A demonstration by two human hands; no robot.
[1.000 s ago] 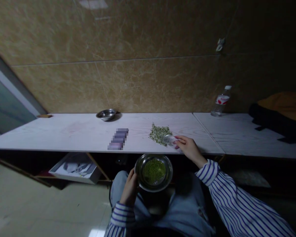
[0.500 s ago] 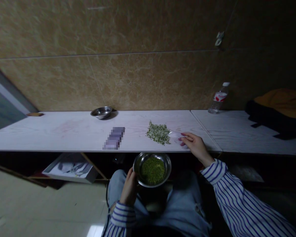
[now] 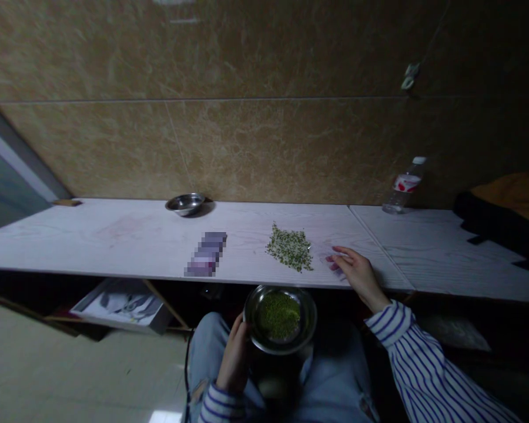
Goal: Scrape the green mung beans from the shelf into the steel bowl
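Observation:
My left hand [image 3: 235,354] grips the left rim of a steel bowl [image 3: 309,330], held above my lap just below the counter's front edge. Green beans [image 3: 278,316], which look like mung beans, lie inside it. On the counter, more small green beans [image 3: 290,249] are spread in a loose patch. My right hand [image 3: 356,274] is just to the right of that patch, with fingers bent around a clear plastic piece [image 3: 322,254]. Its exact kind is hard to make out against the white surface.
A second steel bowl [image 3: 186,204] stands by the wall. Left of the beans lies a blurred-out phone-like item [image 3: 208,254]. A water bottle [image 3: 404,185] and a dark and orange bag [image 3: 506,211] are at the right. Below the white counter [image 3: 114,235] sits an open box [image 3: 119,305].
The view has shifted slightly, so everything sits a little lower and further right. Both hands keep their holds on the bowl and the plastic piece. The bean patch looks much the same.

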